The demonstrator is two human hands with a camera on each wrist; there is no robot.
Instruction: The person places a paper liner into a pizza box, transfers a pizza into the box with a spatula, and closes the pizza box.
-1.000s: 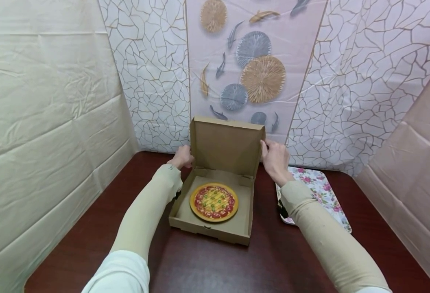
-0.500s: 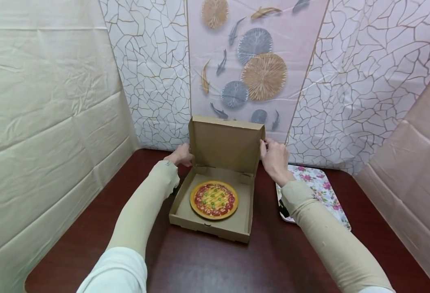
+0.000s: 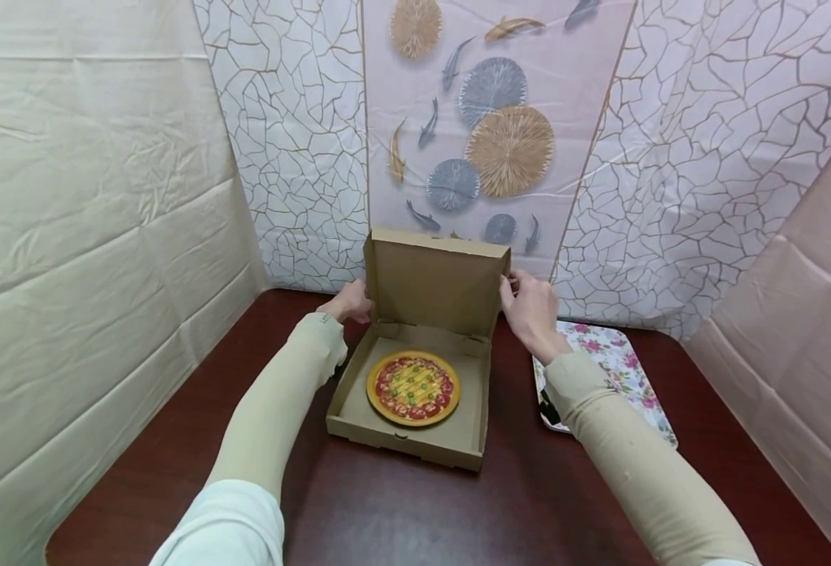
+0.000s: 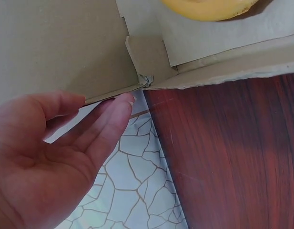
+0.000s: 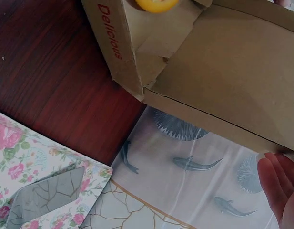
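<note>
A brown cardboard pizza box [image 3: 406,448] lies in the middle of the table, its lid [image 3: 439,284] raised upright at the back. Inside rests a round pizza [image 3: 413,388] with a yellow crust, red slices and green bits. My left hand [image 3: 351,302] holds the lid's left edge; the left wrist view has the thumb [image 4: 65,101] on the inner face and the other fingers behind the edge. At the opposite edge, my right hand [image 3: 532,308] grips the lid with thumb and fingers. In the right wrist view only part of that hand [image 5: 280,183] shows at the cardboard.
A white floral tray [image 3: 630,369] lies to the right, partly under my right forearm. On it is a tool with a shiny flat metal blade [image 5: 49,193] and a black handle [image 3: 548,409]. Patterned cloth [image 3: 302,173] hangs behind the dark red table [image 3: 387,519].
The lid's top edge sits very slightly lower in the head view, with both hands keeping hold of its sides. Pizza and box base stay in place.
</note>
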